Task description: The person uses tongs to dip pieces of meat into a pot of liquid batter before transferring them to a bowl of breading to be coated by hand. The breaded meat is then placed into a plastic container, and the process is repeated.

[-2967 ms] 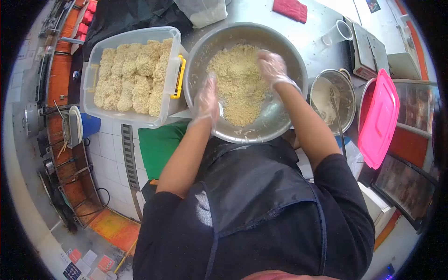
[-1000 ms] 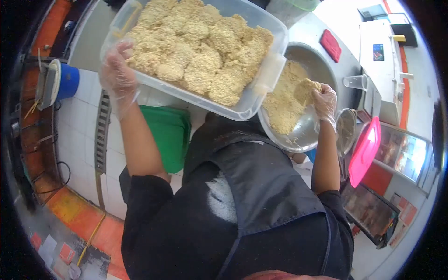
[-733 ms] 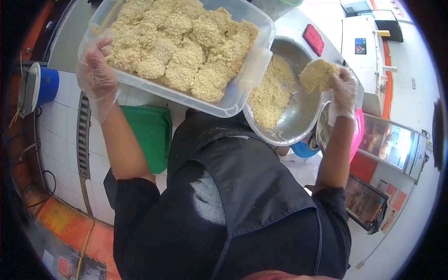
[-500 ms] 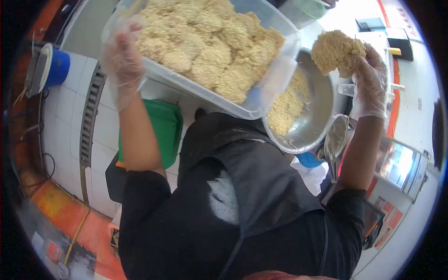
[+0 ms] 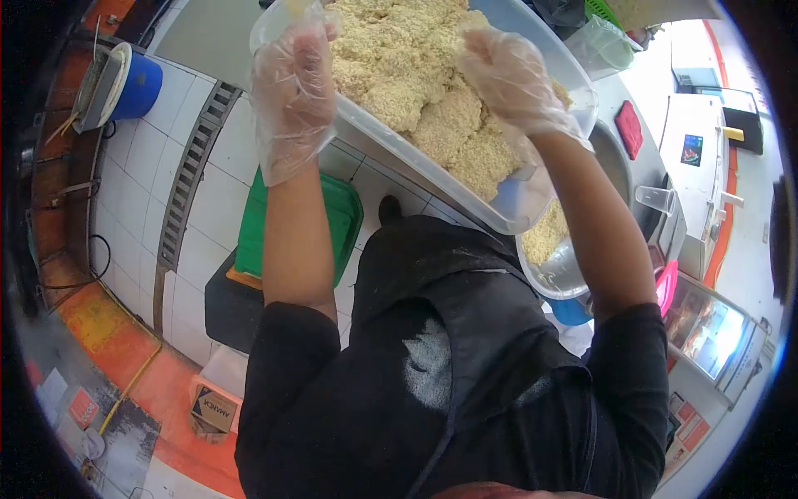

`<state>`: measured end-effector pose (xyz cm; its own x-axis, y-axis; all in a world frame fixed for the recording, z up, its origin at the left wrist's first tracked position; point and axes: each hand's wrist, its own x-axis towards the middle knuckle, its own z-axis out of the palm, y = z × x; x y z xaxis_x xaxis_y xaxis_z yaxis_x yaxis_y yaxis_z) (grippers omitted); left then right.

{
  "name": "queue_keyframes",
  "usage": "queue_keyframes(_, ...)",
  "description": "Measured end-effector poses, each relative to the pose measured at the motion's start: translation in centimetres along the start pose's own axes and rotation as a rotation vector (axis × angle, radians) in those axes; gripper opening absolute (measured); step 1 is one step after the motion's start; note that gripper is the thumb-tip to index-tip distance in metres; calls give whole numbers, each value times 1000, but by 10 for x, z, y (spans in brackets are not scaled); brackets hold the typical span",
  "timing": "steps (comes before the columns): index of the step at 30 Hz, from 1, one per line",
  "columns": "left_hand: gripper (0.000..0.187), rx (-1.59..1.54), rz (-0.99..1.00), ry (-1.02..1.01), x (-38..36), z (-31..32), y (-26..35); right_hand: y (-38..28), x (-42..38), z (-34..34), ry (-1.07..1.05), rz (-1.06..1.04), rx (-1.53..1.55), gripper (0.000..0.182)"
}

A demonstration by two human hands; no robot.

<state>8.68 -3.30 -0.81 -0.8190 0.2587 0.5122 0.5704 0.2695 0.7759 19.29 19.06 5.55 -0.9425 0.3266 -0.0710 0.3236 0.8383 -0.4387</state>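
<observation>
A large clear plastic tub [image 5: 391,133] holds a heap of pale, crumb-coated breaded pieces [image 5: 407,91]. My left hand [image 5: 295,91], in a loose transparent glove, is at the tub's left rim, its fingers loosely bent and pointing up, with nothing visible in them. My right hand [image 5: 519,83], gloved the same way, lies over the right part of the heap, palm down. Its fingers stretch out and touch the breaded pieces; their undersides are hidden. Under the tub's right corner, a metal bowl [image 5: 573,270] holds loose crumbs [image 5: 544,237], partly covered by my right forearm.
A green lidded bin [image 5: 349,208] stands on the tiled floor below the tub. To the left are a floor drain grate [image 5: 195,166] and a blue bucket [image 5: 141,87]. On the right counter are a red cloth [image 5: 628,130] and a clear measuring cup [image 5: 655,198].
My right hand has swung left from beyond the bowl, where it held up a breaded piece, to over the tub. The view has shifted, and my left hand stays near the rim.
</observation>
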Motion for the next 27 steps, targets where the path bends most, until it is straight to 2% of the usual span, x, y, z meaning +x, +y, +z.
queue_keyframes(1,74,-23,16,0,1,0,0,3,-1,0,-2,0,0,42)
queue_keyframes(2,74,-24,16,0,1,2,-3,7,-3,1,10,-124,-38,46)
queue_keyframes(3,64,-96,19,54,0,5,-6,11,-5,4,24,-247,-75,54)
queue_keyframes(4,54,-169,25,106,1,7,-8,7,-8,10,29,-243,-73,54)
queue_keyframes(6,53,-151,-3,92,1,4,-2,-9,-13,33,108,-512,-297,66)
queue_keyframes(7,52,-129,-37,83,2,3,0,-13,-14,47,115,-508,-295,66)
queue_keyframes(9,57,-146,-6,92,3,7,-3,-19,-16,69,-231,-425,-326,74)
queue_keyframes(11,63,-173,35,71,1,7,-4,-28,-17,54,-253,-408,-320,75)
queue_keyframes(12,70,-25,14,25,2,3,-1,-31,-20,47,-278,-400,-318,77)
queue_keyframes(13,77,123,1,-9,4,0,2,-28,-20,50,-247,-373,-307,77)
queue_keyframes(14,77,110,34,-25,6,0,5,-23,-17,55,-187,-424,-348,78)
queue_keyframes(16,86,111,-47,-17,5,4,13,-14,-16,55,-112,-449,-395,79)
queue_keyframes(18,82,72,-63,-35,6,5,11,-15,-17,49,-198,-414,-157,78)
queue_keyframes(20,81,-4,-68,-38,6,3,5,-13,-22,23,-158,-410,-86,74)
queue_keyframes(21,81,-1,-60,-45,8,2,3,-5,-30,5,5,-460,-20,71)
queue_keyframes(22,84,-71,-155,-48,11,2,1,5,-41,-15,167,-511,45,68)
queue_keyframes(23,87,-141,-250,-50,11,2,0,15,-57,-45,171,-405,120,67)
queue_keyframes(24,87,-140,-242,-55,10,4,0,33,-76,-71,176,-298,193,67)
queue_keyframes(26,84,-71,-234,-59,6,14,7,92,-122,-98,263,-135,602,60)
queue_keyframes(27,84,-73,-225,-71,1,20,16,122,-153,-105,385,-61,798,52)
